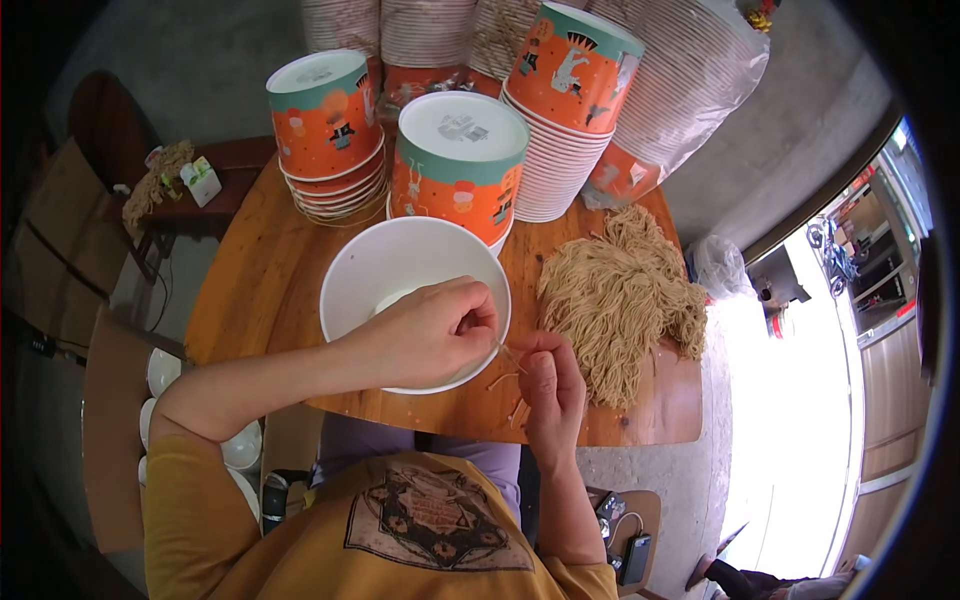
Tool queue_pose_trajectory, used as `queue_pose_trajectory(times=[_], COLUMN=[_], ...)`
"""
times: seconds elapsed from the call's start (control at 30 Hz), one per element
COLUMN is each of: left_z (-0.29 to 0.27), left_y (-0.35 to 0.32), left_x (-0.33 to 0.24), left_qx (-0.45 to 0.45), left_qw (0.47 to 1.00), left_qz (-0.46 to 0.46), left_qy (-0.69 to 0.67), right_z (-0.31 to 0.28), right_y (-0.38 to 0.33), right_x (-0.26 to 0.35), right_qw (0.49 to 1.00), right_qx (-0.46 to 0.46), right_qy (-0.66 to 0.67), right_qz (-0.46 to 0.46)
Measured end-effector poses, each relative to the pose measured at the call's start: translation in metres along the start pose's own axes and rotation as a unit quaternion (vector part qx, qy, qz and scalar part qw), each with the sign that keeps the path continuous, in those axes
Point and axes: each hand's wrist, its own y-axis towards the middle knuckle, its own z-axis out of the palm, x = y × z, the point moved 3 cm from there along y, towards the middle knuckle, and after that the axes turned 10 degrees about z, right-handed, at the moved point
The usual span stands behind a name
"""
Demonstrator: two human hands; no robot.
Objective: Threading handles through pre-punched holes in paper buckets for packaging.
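A white paper bucket (pixel 355 265) lies tipped on the wooden table, its mouth turned toward me. Across that mouth reaches my left hand (pixel 440 325), closed in a pinch near the bucket's right rim. Just right of the rim, my right hand (pixel 550 385) is closed too, thumb against fingers. A thin tan string (pixel 507 352) runs between both sets of fingertips, and short ends dangle below. How the string meets the rim is hidden by my fingers. Right of my hands lies a large heap of tan strings (pixel 610 310).
Orange-and-green paper buckets stand upside down in stacks, with a middle stack (pixel 460 175), a left stack (pixel 325 130) and a taller right stack (pixel 565 110). Plastic-wrapped stacks (pixel 690 80) stand behind. A cardboard box (pixel 120 430) with white buckets is at lower left of the wooden table (pixel 250 290).
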Motion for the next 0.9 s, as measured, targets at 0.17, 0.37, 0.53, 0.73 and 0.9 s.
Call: queue_pose_trajectory(times=[0.17, 0.37, 0.53, 0.73, 0.9], left_z=[0.001, 0.002, -0.001, -0.003, -0.002], left_y=[0.000, 0.000, -0.001, 0.000, 0.000], left_x=[0.001, -0.003, -0.004, 0.002, 0.003], left_qx=[-0.010, -0.011, -0.021, -0.023, -0.011], left_qw=[0.998, 0.995, 0.993, 0.995, 0.996], left_qz=[0.047, 0.074, 0.085, 0.076, 0.064], left_qy=[0.040, 0.058, 0.080, 0.066, 0.068], right_z=[0.004, 0.008, 0.003, -0.005, -0.004], right_y=[0.002, 0.002, -0.001, 0.000, -0.002], right_x=[0.004, 0.012, 0.007, -0.005, -0.009], right_qw=[0.994, 0.979, 0.971, 0.996, 0.999], right_qx=[-0.024, -0.046, -0.052, -0.013, -0.004], right_qy=[-0.107, -0.198, -0.231, -0.073, -0.014], right_qz=[-0.008, -0.021, -0.043, 0.045, 0.049])
